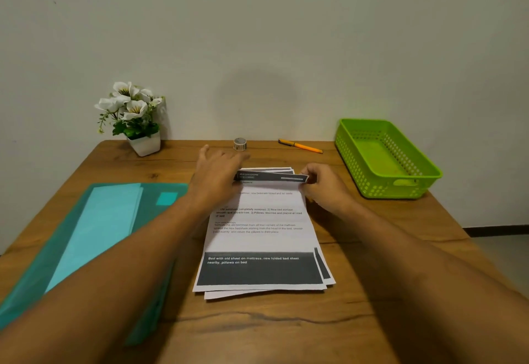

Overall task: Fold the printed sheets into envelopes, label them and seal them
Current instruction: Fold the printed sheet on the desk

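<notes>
Reaching across a wooden table [286,332], right hand [325,189] pinches top sheet [259,239]; left hand [217,180] flat.

— What is this person wearing?

— Only bare arms show. The left forearm [114,263] and the right forearm [415,255] are uncovered from the near edge of the view to the wrists.

— And the hands?

— Bare as well. The left hand [219,176] is smeared by blur, so its fingers run together into one soft shape. The right hand [323,184] is sharper, and its knuckles and finger outlines read plainly.

— A sleeve higher up?

— Cannot tell; the upper arms lie outside the view.

— What shape do the arms have?

— Both forearms look broad at the near edge and taper toward the wrists. Shade lies along the underside of each.
</notes>
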The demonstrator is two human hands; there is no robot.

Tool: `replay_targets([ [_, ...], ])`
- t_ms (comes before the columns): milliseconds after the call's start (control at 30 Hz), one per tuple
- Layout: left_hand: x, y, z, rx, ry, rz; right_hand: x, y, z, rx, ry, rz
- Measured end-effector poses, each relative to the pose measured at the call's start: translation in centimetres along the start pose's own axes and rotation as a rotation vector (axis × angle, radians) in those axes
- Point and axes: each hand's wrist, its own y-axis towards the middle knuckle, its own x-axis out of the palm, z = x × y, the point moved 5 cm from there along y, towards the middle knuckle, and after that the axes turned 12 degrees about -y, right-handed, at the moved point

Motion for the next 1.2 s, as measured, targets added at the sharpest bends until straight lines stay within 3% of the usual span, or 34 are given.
replay_targets([
  [333, 1.3, -2.5, 1.8, 0.029, 0.025, -0.023, 0.8, -2.2, -5.3, -0.390, -0.593, 0.008],
  [500, 3.1, -4.5, 2.4, 0.074, -0.037, -0.046, 4.3, -4.1, -7.0, -0.513, -0.662, 0.052],
  [700, 5.4, -5.9, 1.4, 0.003, -0.111, -0.182, 7.1, -4.6, -6.0, -0.428, -0.541, -0.034],
  [1000, 6.4, -6.0, 1.6, -0.075, -0.133, -0.242, 9.5, -4.3, -5.4, -0.326, -0.462, -0.061],
  [1200, 6.6, -6.2, 1.3, -0.098, -0.044, -0.310, 9.1, -4.1, -3.4, -0.264, -0.541, -0.123],
])
